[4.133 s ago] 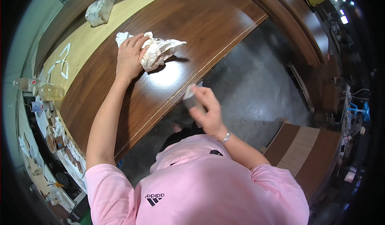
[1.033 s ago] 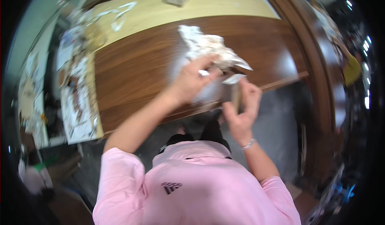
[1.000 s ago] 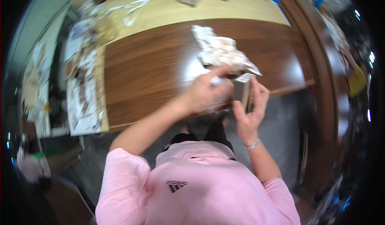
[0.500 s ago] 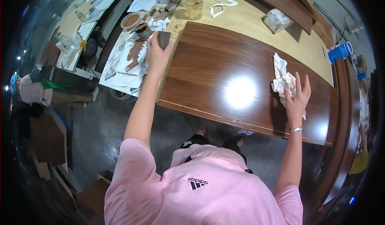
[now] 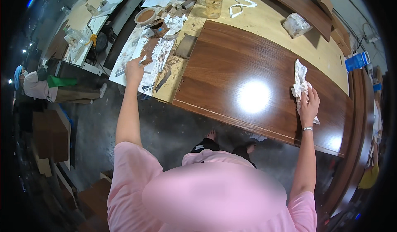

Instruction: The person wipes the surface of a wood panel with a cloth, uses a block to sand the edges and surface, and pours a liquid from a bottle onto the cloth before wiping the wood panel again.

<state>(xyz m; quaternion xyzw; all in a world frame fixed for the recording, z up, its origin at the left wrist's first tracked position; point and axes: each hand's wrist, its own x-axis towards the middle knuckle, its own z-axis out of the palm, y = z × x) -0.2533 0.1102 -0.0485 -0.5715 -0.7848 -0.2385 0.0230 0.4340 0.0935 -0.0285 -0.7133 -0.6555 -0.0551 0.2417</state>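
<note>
At the left end of the workbench, my left hand (image 5: pixel 134 71) is down on white paper (image 5: pixel 118 60) smeared with brown paste. Its fingers are drawn together around something slim, mostly hidden by the hand. A dark grey block (image 5: pixel 186 46) lies beside the left end of a glossy brown wood panel (image 5: pixel 223 66). Toward the panel's right end, my right hand (image 5: pixel 309 105) is closed on a crumpled white cloth (image 5: pixel 301 71), which rests on the surface. A thin dark strip (image 5: pixel 163 81) lies near the front edge by the paper.
Behind the paper stand a bowl of brown paste (image 5: pixel 145 16) and a small brown-stained container (image 5: pixel 159 28). A clear jar (image 5: pixel 214 2), a white strap (image 5: pixel 237 4) and a plastic-wrapped bundle (image 5: pixel 296 25) sit farther back. A blue bottle (image 5: pixel 357 61) is far right. Another person (image 5: pixel 39 85) stands left.
My left hand has let go of the dark grey block, leaving it beside the panel, and moved left and nearer onto the paper. My right hand has closed on the cloth.
</note>
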